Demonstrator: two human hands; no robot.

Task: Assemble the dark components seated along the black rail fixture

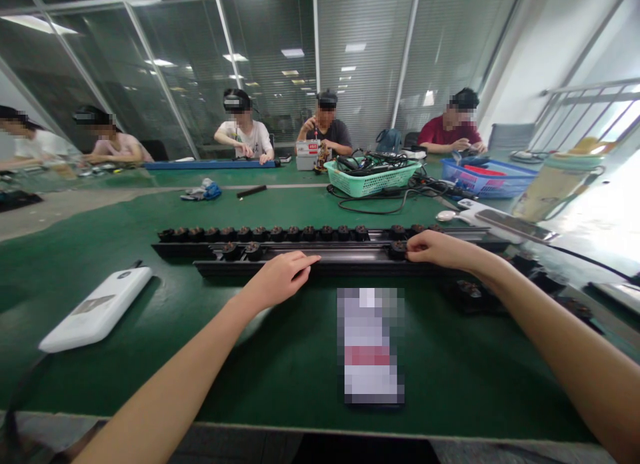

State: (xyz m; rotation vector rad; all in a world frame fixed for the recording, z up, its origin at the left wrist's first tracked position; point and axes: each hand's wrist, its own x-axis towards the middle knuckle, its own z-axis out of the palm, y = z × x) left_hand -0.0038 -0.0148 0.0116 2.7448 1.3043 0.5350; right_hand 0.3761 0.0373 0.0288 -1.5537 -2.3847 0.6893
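The near black rail (345, 259) lies across the green table (280, 357). The left hand (280, 279) rests flat on the rail's front edge, fingers stretched out, holding nothing. The right hand (440, 248) pinches a small black round part (398, 249) sitting in the rail. A white power bank (97, 309) lies well left of the rail.

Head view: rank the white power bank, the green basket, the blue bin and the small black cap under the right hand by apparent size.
1. white power bank, largest, though closest to the camera.
2. green basket and blue bin, too alike to separate.
3. black cap, smallest, touched by the right hand.
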